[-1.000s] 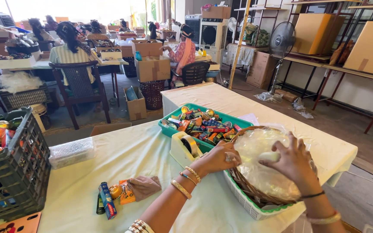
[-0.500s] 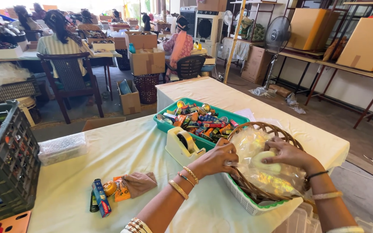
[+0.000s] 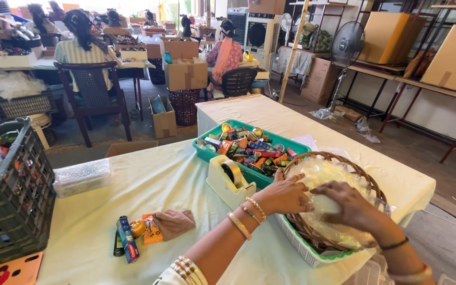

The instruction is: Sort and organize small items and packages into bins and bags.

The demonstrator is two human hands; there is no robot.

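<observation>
My left hand [image 3: 283, 195] rests on the near left rim of a round wicker basket [image 3: 344, 158], fingers curled over the clear plastic wrap [image 3: 325, 174] that lines it. My right hand [image 3: 347, 203] lies beside the left, pressing down on the crinkled wrap inside the basket. The basket sits in a white and green plastic tray [image 3: 302, 250] on the pale tablecloth [image 3: 154, 184]. Both wrists wear bangles.
A teal tray [image 3: 207, 153] of small colourful packets stands behind the basket, a pale tape dispenser [image 3: 228, 182] to its left. Loose packets [image 3: 133, 235] and a brown pouch [image 3: 172, 221] lie nearer. A dark crate [image 3: 11, 200] stands at left. People sit at tables behind.
My right hand has moved from the basket's far right side to its near middle, next to my left hand. The left hand has stayed on the rim.
</observation>
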